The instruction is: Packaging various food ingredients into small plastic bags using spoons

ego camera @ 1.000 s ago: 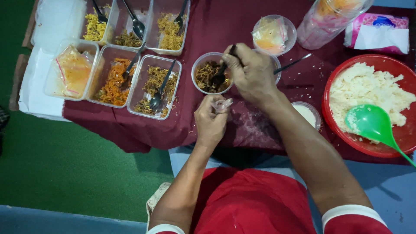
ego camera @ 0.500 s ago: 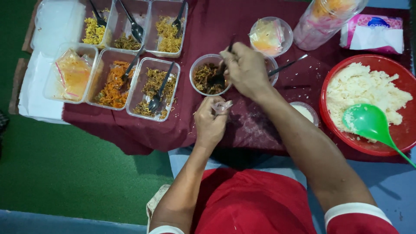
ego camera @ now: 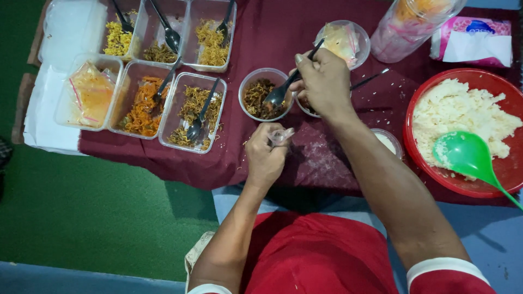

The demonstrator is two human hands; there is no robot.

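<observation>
Right hand grip closes on a black spoon, now lifted from the round bowl; left hand pinches a small clear bag nearby.

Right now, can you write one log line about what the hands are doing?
right hand: holds black spoon over round cup of dark shredded food | left hand: holds small clear bag | red rice bowl: aside
</observation>
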